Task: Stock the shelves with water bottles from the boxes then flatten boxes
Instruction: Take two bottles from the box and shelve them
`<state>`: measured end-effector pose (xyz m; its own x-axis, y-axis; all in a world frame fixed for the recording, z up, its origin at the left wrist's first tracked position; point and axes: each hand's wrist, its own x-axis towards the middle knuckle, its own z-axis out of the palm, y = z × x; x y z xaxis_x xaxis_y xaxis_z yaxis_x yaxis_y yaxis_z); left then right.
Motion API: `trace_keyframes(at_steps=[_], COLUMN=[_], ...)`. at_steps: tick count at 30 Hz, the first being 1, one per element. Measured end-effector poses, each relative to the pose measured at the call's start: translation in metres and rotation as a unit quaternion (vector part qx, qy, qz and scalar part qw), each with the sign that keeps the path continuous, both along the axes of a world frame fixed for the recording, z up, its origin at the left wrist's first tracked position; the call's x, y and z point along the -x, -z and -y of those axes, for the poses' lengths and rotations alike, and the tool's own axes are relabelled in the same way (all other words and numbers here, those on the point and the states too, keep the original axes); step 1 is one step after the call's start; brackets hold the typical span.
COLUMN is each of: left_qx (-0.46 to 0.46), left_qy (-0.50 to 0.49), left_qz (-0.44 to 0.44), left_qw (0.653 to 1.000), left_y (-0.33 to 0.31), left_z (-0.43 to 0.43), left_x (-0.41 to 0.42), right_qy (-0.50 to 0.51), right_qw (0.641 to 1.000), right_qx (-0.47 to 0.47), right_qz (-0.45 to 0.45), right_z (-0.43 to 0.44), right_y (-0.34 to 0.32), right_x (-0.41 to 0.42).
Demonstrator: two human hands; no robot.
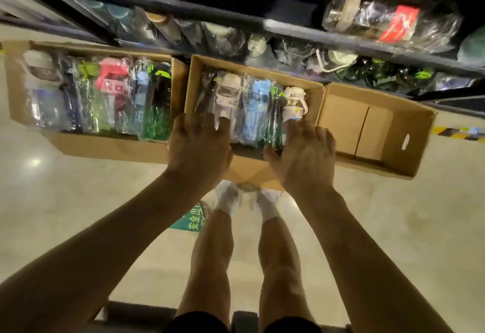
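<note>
Three cardboard boxes stand in a row on the floor below the dark shelves (301,32). The left box (105,146) is full of plastic-wrapped water bottles. The middle box (252,168) holds several wrapped bottles, among them a beige one (227,94), a blue one (256,107) and a small white one (295,103). My left hand (200,146) reaches into the middle box with its fingers on the beige bottle's wrap. My right hand (304,154) has its fingertips at the base of the white bottle. Whether either hand has a grip is unclear.
The right box (414,136) is empty, with a handle slot in its side. Wrapped bottles lie along the lower shelf (262,44), and a wrapped bundle with a red label (393,20) sits higher up. My legs and white shoes stand just behind the middle box on the pale floor.
</note>
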<state>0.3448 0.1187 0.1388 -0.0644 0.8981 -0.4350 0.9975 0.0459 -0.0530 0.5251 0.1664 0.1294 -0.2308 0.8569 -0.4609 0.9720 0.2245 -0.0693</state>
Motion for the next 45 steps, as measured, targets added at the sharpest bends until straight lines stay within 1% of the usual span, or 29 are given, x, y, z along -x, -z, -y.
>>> trace_keyframes(at_steps=[5, 7, 12, 14, 21, 25, 29, 32, 33, 36, 39, 42, 45], left_qx=[0.08, 0.088, 0.074, 0.082, 0.104, 0.124, 0.106, 0.076, 0.069, 0.06, 0.061, 0.123, 0.164], left_qy=[0.001, 0.006, 0.005, -0.019, -0.12, -0.198, -0.273, -0.287, -0.292, -0.311, -0.34, -0.391, -0.437], left_qz=[0.005, 0.003, -0.022, -0.024, 0.007, 0.005, 0.07, 0.093, 0.106, 0.157, 0.18, 0.209, 0.3], left_qw=[0.997, 0.996, 0.997, 0.996, 0.987, 0.972, 0.954, 0.95, 0.948, 0.935, 0.921, 0.888, 0.832], left_y=[0.089, 0.127, 0.21, 0.235, 0.32, 0.356, 0.38, 0.388, 0.391, 0.395, 0.393, 0.388, 0.371], left_z=[-0.008, -0.011, -0.016, -0.02, -0.032, -0.034, -0.03, -0.022, -0.02, -0.017, -0.022, -0.029, -0.036], left_x=[0.003, 0.006, 0.013, 0.014, 0.012, 0.013, 0.016, 0.018, 0.018, 0.02, 0.024, 0.027, 0.026], right_qy=[0.029, 0.038, 0.054, 0.067, 0.091, 0.159, 0.211, 0.261, 0.287, 0.381, 0.424, 0.445, 0.444], right_qw=[0.999, 0.998, 0.996, 0.995, 0.992, 0.982, 0.965, 0.95, 0.941, 0.896, 0.869, 0.854, 0.843], right_qx=[0.033, 0.048, 0.07, 0.078, 0.083, 0.089, 0.133, 0.117, 0.109, 0.104, 0.121, 0.163, 0.198], right_qz=[0.02, 0.016, 0.014, 0.017, -0.019, -0.054, -0.083, -0.127, -0.146, -0.205, -0.223, -0.216, -0.229], right_z=[-0.004, -0.003, 0.007, 0.008, 0.003, -0.009, -0.019, -0.019, -0.018, -0.015, -0.017, -0.025, -0.028], right_y=[0.088, 0.121, 0.204, 0.234, 0.317, 0.352, 0.377, 0.393, 0.398, 0.405, 0.407, 0.401, 0.386], right_x=[0.008, 0.011, 0.01, 0.01, 0.021, 0.026, 0.029, 0.034, 0.037, 0.045, 0.044, 0.042, 0.036])
